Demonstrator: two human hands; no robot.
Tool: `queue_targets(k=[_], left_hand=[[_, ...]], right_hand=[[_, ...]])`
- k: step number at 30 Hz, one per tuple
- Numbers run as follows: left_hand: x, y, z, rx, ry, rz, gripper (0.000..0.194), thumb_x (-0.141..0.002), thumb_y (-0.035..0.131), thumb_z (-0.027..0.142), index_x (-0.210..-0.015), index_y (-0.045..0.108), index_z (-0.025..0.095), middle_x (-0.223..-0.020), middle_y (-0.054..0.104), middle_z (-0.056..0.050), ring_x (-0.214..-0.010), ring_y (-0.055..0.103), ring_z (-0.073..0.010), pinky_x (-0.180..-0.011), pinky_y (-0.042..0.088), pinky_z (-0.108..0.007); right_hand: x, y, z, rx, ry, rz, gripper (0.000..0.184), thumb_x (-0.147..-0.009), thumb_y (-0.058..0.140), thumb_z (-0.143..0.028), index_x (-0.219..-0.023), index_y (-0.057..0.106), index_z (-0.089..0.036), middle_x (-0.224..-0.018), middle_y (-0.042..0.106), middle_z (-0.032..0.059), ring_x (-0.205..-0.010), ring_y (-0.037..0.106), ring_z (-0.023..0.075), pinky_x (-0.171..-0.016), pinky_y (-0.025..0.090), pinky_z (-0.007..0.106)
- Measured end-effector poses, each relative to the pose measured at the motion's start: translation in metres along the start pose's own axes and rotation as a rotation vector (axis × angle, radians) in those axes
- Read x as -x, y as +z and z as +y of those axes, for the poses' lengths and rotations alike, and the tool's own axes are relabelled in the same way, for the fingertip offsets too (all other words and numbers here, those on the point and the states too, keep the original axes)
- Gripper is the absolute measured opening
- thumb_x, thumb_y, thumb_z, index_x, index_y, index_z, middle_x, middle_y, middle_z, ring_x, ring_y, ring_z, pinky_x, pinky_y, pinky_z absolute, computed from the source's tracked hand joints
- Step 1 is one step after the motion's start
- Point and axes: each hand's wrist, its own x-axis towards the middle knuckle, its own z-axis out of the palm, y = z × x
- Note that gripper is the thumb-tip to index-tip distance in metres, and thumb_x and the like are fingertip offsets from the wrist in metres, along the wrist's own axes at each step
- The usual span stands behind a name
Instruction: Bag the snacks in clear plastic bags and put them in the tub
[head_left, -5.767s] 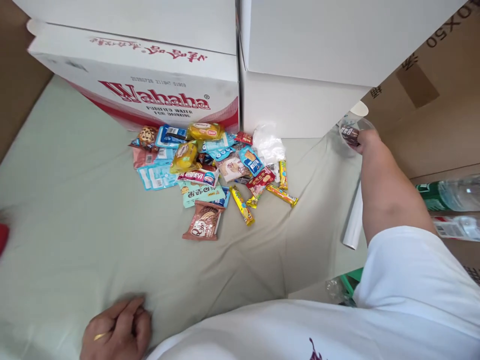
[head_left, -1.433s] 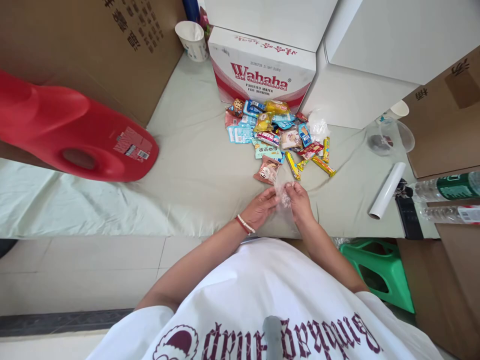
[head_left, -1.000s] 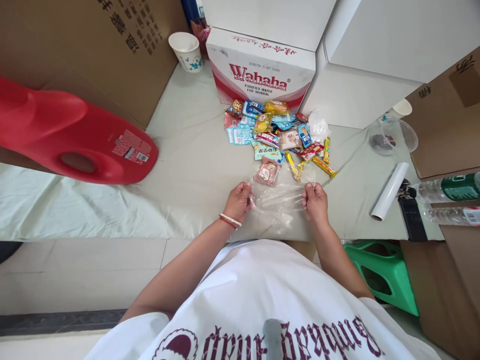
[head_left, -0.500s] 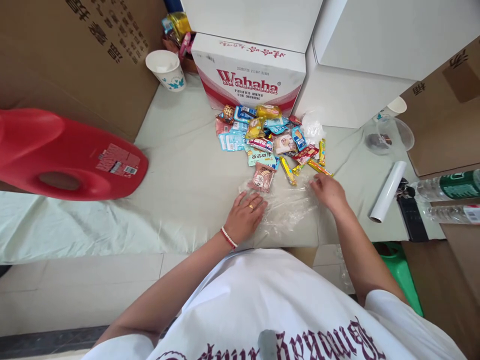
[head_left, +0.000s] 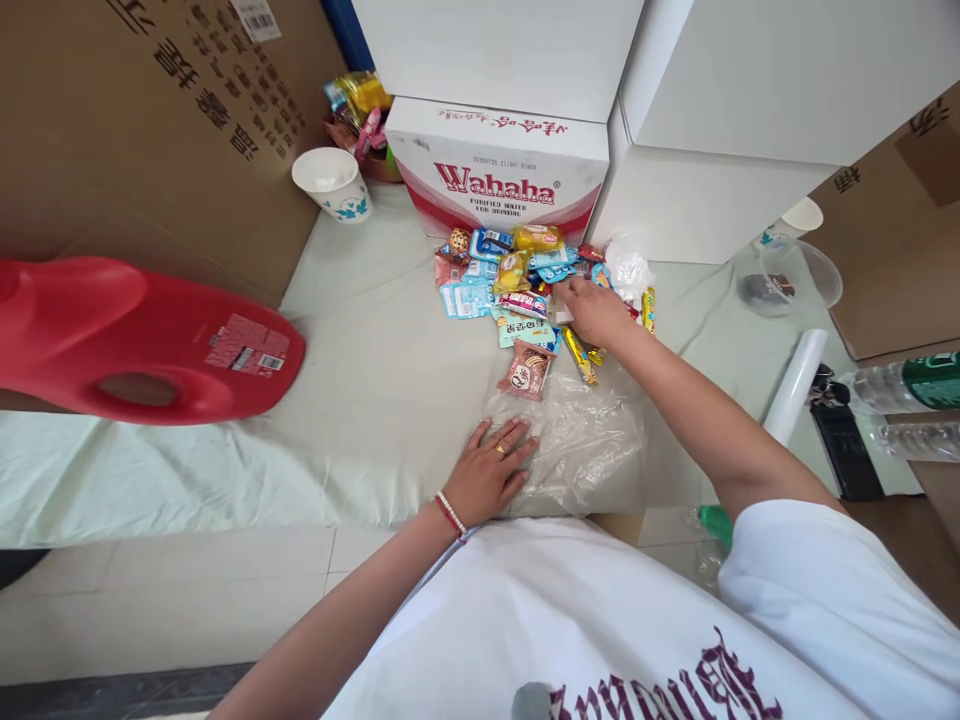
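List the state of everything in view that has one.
Left hand: palm down, fingers spread
Right hand: fingers in the snacks
Snacks: wrapped, heaped
Clear plastic: laid flat, crinkled
Left cup: open
Wahaha box: under another box
White roll: lying down

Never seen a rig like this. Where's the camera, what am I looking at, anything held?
No robot here: these are a person's bare hands. Every picture comes from one head-worn camera looking forward and down.

On the pale green cloth lie a pile of wrapped snacks, some clear plastic film or a bag, a red jug on the left, a paper cup and a white roll. A Wahaha water box stands behind the snacks.

The left hand rests flat by the plastic, gripping nothing. The right hand reaches into the pile; whether it holds a snack isn't clear.
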Motion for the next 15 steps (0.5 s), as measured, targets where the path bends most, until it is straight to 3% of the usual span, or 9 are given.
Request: queue_targets(k=[4, 7, 9, 12, 14, 15], left_hand=[[0.006, 0.002, -0.001, 0.017, 0.000, 0.004, 0.050, -0.100, 0.047, 0.034, -0.149, 0.048, 0.026, -0.163, 0.039, -0.008, -0.152, 0.034, -0.0259, -0.127, 0.014, -0.057], [0.011, 0.002, -0.001, 0.044, 0.048, -0.015, 0.048, -0.099, 0.048, 0.032, -0.147, 0.052, 0.026, -0.162, 0.041, -0.007, -0.151, 0.036, -0.0254, -0.127, 0.014, -0.058], [0.015, 0.002, -0.001, 0.056, 0.088, -0.030, 0.048, -0.099, 0.048, 0.031, -0.147, 0.052, 0.026, -0.162, 0.042, -0.007, -0.151, 0.036, -0.0244, -0.127, 0.014, -0.057], [0.019, 0.001, 0.001, 0.057, 0.101, -0.036, 0.052, -0.099, 0.048, 0.031, -0.150, 0.047, 0.025, -0.163, 0.039, -0.008, -0.152, 0.035, -0.0245, -0.127, 0.015, -0.056], [0.019, 0.000, 0.001, 0.051, 0.086, -0.037, 0.057, -0.097, 0.049, 0.031, -0.153, 0.043, 0.023, -0.165, 0.035, -0.010, -0.152, 0.033, -0.0259, -0.127, 0.015, -0.057], [0.019, -0.001, 0.001, 0.050, 0.074, -0.035, 0.060, -0.095, 0.051, 0.030, -0.154, 0.042, 0.022, -0.166, 0.033, -0.011, -0.153, 0.032, -0.0270, -0.127, 0.015, -0.057]], right_hand=[[0.017, -0.015, 0.015, -0.089, 0.196, -0.024, 0.075, -0.084, 0.069, -0.041, -0.150, 0.042, -0.015, -0.130, 0.058, 0.0189, -0.106, 0.063, 0.0346, -0.083, 0.051, 0.040], [0.033, -0.025, 0.011, -0.071, 0.199, -0.096, 0.071, -0.084, 0.070, -0.037, -0.148, 0.046, -0.017, -0.134, 0.057, 0.0191, -0.104, 0.065, 0.0343, -0.082, 0.052, 0.040], [0.041, -0.029, -0.005, -0.045, 0.103, -0.111, 0.063, -0.088, 0.065, -0.028, -0.148, 0.048, -0.021, -0.145, 0.051, 0.0187, -0.109, 0.064, 0.0340, -0.084, 0.051, 0.039], [0.044, -0.028, -0.042, -0.086, -0.240, -0.099, 0.058, -0.096, 0.049, -0.016, -0.152, 0.044, -0.029, -0.156, 0.044, 0.0115, -0.124, 0.058, 0.0300, -0.091, 0.049, 0.037], [0.040, -0.025, -0.065, -0.097, -0.419, -0.162, 0.054, -0.099, 0.044, -0.015, -0.151, 0.046, -0.028, -0.150, 0.051, 0.0112, -0.126, 0.058, 0.0275, -0.091, 0.048, 0.035], [0.037, -0.024, -0.074, -0.080, -0.442, -0.203, 0.049, -0.099, 0.044, -0.017, -0.147, 0.050, -0.025, -0.144, 0.055, 0.0132, -0.122, 0.060, 0.0277, -0.089, 0.048, 0.035]])
